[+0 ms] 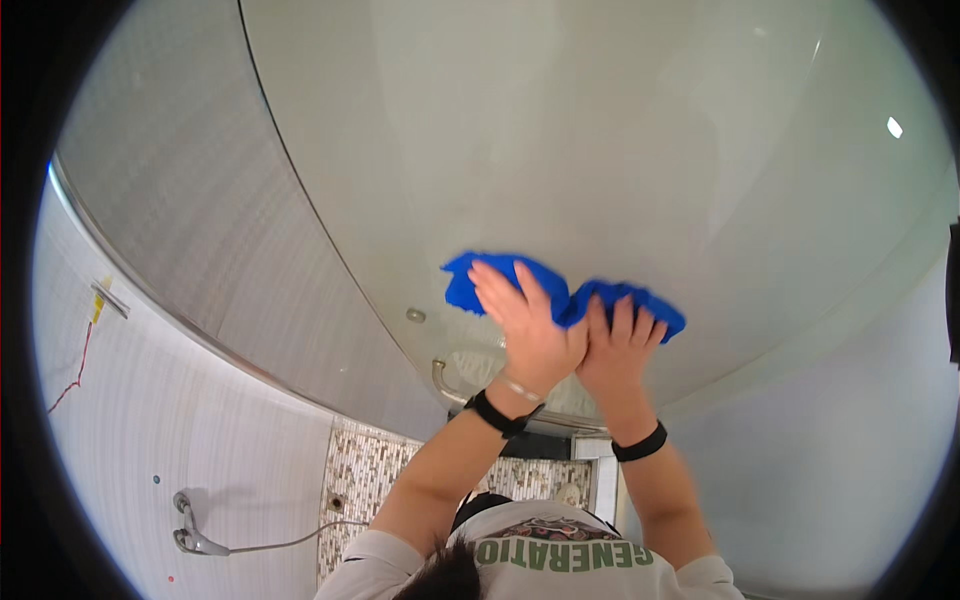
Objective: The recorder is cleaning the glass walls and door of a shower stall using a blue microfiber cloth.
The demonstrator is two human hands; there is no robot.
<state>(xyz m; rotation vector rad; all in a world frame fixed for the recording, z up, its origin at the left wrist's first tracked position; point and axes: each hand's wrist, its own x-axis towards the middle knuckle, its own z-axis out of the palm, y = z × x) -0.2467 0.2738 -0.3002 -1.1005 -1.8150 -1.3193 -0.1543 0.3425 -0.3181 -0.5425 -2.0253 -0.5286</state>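
A bright blue cloth (458, 288) lies bunched against a large, smooth glass panel (560, 150) in front of me. My left hand (535, 338) presses on its left part, the fingers stretched out and slightly apart. On the cloth's right part rests my right hand (618, 352), fingers spread over the folds. The two hands nearly touch at the thumbs, and the cloth is pinched into a narrow fold between them. My palms hide some of the cloth. A black watch (502, 413) is on my left wrist and a black band (640, 443) on the right.
A curved metal handle (440, 377) and a small round fitting (415, 315) are on the glass, left of my forearms. Mosaic tile (370, 458) covers the floor below. A shower fixture (188, 525) with a hose and a red wire (80, 372) are on the left wall.
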